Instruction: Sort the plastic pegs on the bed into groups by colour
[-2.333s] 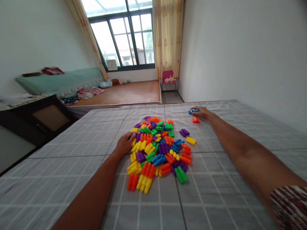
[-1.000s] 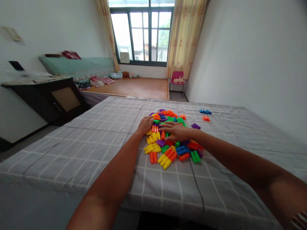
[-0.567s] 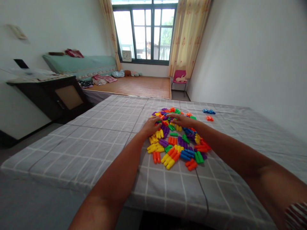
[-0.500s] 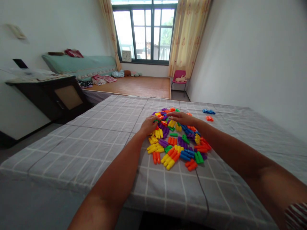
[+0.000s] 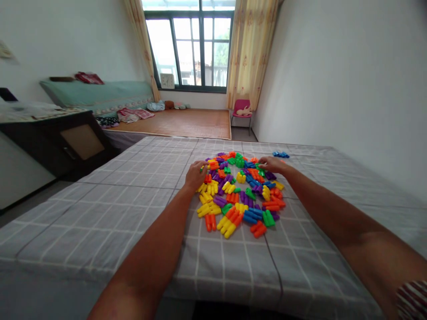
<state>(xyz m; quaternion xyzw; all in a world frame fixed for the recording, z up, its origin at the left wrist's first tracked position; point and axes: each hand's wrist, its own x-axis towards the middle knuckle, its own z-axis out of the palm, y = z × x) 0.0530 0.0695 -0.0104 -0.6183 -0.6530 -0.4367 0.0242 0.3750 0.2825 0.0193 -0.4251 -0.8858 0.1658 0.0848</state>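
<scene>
A heap of bullet-shaped plastic building blocks (image 5: 232, 198) in yellow, orange, purple, green and blue lies spread on the cloth, several joined side by side. At the heap's left edge, my left hand (image 5: 196, 174) rests with fingers bent over yellow and green pieces, thumb side inward; its fingertips are partly hidden. On the far right edge, my right hand (image 5: 272, 164) has its fingers stretched and apart, touching or just above a green block (image 5: 261, 173). Close to that hand lie orange and purple pieces. No block is lifted clear of the table.
A checked grey cloth (image 5: 110, 213) covers the table. A joined row of blue blocks (image 5: 280, 154) lies apart at the far right. Beyond the table stand a mat-topped bed (image 5: 190, 122), a pink chair (image 5: 241, 108) and a dark cabinet (image 5: 75, 144) at left.
My hands have moved apart: the right one from the heap's far middle to its right edge, the left slightly outward. Blocks at the far side now show uncovered. The view has shifted a little.
</scene>
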